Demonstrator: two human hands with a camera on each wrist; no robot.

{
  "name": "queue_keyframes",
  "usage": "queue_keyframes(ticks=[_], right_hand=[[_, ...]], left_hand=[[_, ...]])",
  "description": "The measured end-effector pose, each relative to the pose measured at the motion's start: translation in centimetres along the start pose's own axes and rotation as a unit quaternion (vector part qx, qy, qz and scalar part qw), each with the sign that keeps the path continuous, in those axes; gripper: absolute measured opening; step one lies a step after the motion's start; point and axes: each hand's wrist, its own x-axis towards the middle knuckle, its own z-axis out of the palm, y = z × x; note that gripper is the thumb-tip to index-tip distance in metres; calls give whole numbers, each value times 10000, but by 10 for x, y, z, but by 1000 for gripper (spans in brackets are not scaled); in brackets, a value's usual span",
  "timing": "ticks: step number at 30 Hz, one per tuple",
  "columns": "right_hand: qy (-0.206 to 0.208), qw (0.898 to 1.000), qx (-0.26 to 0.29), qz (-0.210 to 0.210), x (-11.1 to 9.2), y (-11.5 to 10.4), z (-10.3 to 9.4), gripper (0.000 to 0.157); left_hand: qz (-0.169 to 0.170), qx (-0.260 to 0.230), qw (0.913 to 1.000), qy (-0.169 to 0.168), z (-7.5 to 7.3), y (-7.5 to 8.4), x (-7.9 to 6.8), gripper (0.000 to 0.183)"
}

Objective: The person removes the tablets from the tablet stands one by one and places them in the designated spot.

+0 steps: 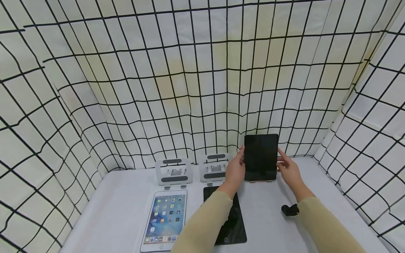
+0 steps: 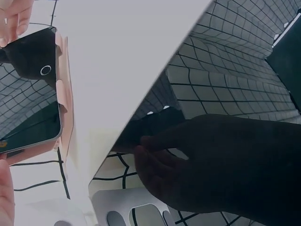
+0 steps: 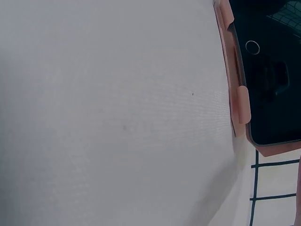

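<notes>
A black-screened tablet [image 1: 261,157] stands upright at the back of the table, leaning back on a pink stand [image 2: 66,101] whose small hooks catch its lower edge. The left hand [image 1: 235,172] holds the tablet's left side, and the right hand [image 1: 289,172] holds its right side. What the fingers do behind the tablet is hidden. In the right wrist view, the home button ring of the tablet [image 3: 273,89] shows beside the pink hooks. Under the left forearm lies a larger black tablet [image 1: 234,225], partly covered by the sleeve; it reflects a hand in the left wrist view.
A white tablet [image 1: 166,218] with a lit screen of app icons lies on the white table [image 1: 104,211] at left. Behind the flat tablets stand a light grey stand [image 1: 174,171] and a similar stand [image 1: 216,168]. A gridded white curtain [image 1: 205,88] surrounds the table.
</notes>
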Motion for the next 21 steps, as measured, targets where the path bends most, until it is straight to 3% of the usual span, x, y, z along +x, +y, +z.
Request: queue_keyframes(ticks=[7,15,21], right_hand=[[-8,10000,-45,-71,0,-7,-4,68],[-174,9998,-46,-18,-5,-19,-9,67],[-269,9995,-15,-178,-7,-25,-12,67]], left_hand=[[-2,-238,9997,-11,-4,4,-1,75],[-296,-688,9971,-96,-12,7,-6,78],[-299,-695,9971,-61,-16,10,-10,78]])
